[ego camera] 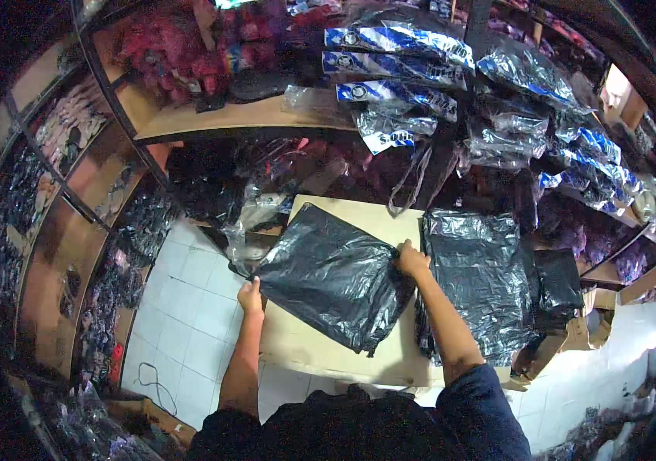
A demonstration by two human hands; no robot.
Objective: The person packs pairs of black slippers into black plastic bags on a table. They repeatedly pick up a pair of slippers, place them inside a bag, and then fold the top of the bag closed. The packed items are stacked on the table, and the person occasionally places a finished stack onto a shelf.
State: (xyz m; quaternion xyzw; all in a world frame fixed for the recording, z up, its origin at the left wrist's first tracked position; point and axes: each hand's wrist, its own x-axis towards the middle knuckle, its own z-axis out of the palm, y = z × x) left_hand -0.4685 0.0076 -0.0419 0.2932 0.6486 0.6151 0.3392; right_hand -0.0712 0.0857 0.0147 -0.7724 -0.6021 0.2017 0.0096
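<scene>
A black plastic bag (333,271) is stretched at a slant between my two hands, over a pale board-topped table (356,363). My left hand (250,297) grips its left corner, thumb on top, just past the table's left edge. At the upper right side of the bag, my right hand (412,260) holds a gathered part of the plastic. Beside my right forearm lies a flat stack of black plastic bags (475,276), partly hidden by that arm. How many layers the held bag has, I cannot tell.
Shelves (235,118) with packaged goods stand behind the table. Blue-and-white printed plastic packs (397,66) hang there. A smaller folded black bundle (557,276) and an open cardboard box (584,328) are at right. Left are more shelves (62,265) and a cord loop (158,386) on white floor tiles.
</scene>
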